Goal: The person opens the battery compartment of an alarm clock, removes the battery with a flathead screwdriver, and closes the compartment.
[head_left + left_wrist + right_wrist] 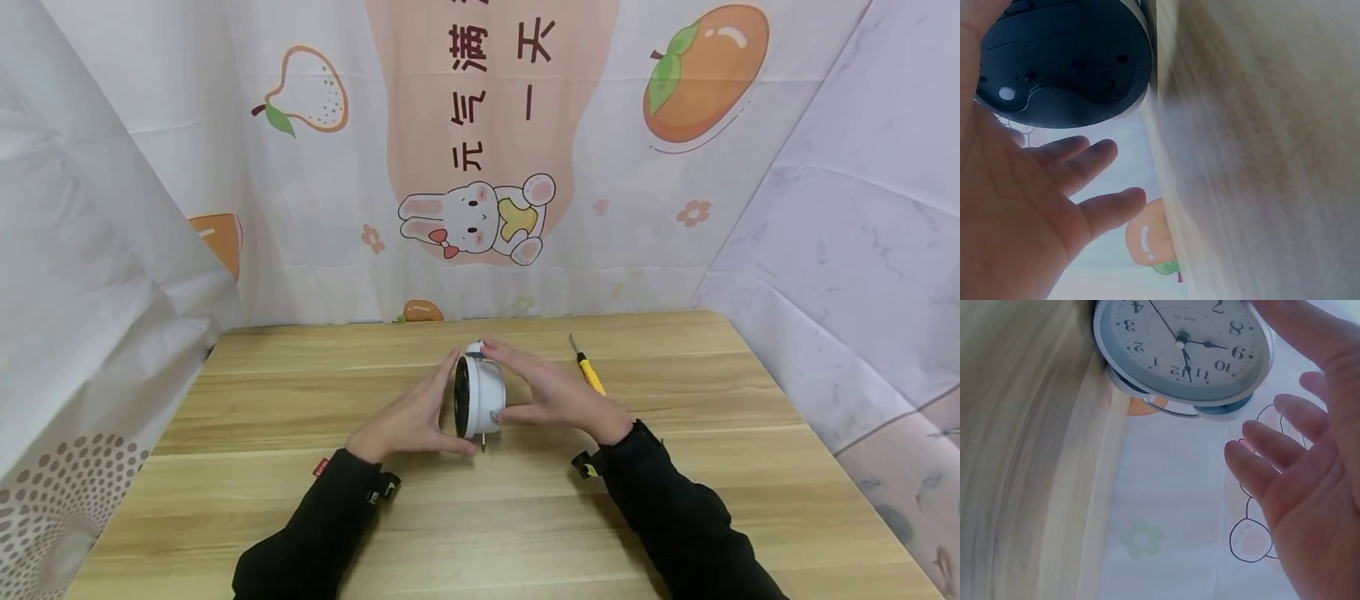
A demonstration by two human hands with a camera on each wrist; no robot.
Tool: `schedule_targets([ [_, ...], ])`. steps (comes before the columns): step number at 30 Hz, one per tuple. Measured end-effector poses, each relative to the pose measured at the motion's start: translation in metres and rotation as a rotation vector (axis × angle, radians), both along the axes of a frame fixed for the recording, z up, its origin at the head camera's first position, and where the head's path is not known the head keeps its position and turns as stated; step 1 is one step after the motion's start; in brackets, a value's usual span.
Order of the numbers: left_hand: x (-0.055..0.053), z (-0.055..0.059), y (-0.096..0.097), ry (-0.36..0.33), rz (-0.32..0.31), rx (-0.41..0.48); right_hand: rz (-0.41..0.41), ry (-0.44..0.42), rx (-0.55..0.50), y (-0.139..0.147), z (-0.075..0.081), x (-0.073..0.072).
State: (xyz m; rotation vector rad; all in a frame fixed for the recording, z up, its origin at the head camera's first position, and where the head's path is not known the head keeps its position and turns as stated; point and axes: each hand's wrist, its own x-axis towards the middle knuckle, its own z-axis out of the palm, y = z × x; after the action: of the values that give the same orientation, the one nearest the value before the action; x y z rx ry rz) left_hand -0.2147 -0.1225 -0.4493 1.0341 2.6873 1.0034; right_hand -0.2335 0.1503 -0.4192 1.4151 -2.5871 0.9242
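Between my two hands a round white alarm clock [491, 392] is held on its side, its bells pointing away from me. Its numbered face [1179, 350] shows in the right wrist view; the left wrist view shows its black back [1072, 69]. My left hand [408, 421] holds it from the left, fingertips at the far rim and thumb at the near rim. From the right, my right hand [558, 392] grips it with a finger at the bell and the thumb on the casing. The other fingers of both hands are spread out.
A thin-tipped tool with a yellow handle [591, 375] lies on the wooden table [480, 533], just beyond my right hand. A printed curtain [315, 208] hangs along the far edge, with pale cloth on both sides.
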Motion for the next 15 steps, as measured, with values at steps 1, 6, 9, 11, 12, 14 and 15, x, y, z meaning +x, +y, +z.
schedule_targets([
  [1, -0.0002, -0.0003, -0.0003, -0.012, 0.004, -0.009, 0.002, 0.011, -0.001, -0.0007, 0.0005, 0.0003],
  [6, -0.0018, -0.0037, -0.0014, -0.034, 0.008, -0.022, 0.001, 0.042, 0.005, -0.0028, 0.0014, 0.0013],
  [9, -0.0024, -0.0061, -0.002, -0.034, 0.008, -0.021, -0.011, 0.069, 0.016, -0.0033, 0.0008, 0.002],
  [11, -0.0024, -0.0072, -0.0022, -0.037, 0.005, -0.017, -0.011, 0.087, 0.019, -0.0038, 0.0, 0.0024],
  [12, -0.0023, -0.0075, -0.0023, -0.041, 0.005, -0.018, -0.011, 0.095, 0.019, -0.004, -0.0003, 0.0025],
  [14, -0.0023, -0.0081, -0.0023, -0.05, 0.002, -0.021, -0.009, 0.103, 0.024, -0.0044, -0.001, 0.0025],
  [15, -0.0022, -0.0082, -0.0022, -0.056, 0.0, -0.023, -0.008, 0.106, 0.027, -0.0046, -0.0013, 0.0026],
])
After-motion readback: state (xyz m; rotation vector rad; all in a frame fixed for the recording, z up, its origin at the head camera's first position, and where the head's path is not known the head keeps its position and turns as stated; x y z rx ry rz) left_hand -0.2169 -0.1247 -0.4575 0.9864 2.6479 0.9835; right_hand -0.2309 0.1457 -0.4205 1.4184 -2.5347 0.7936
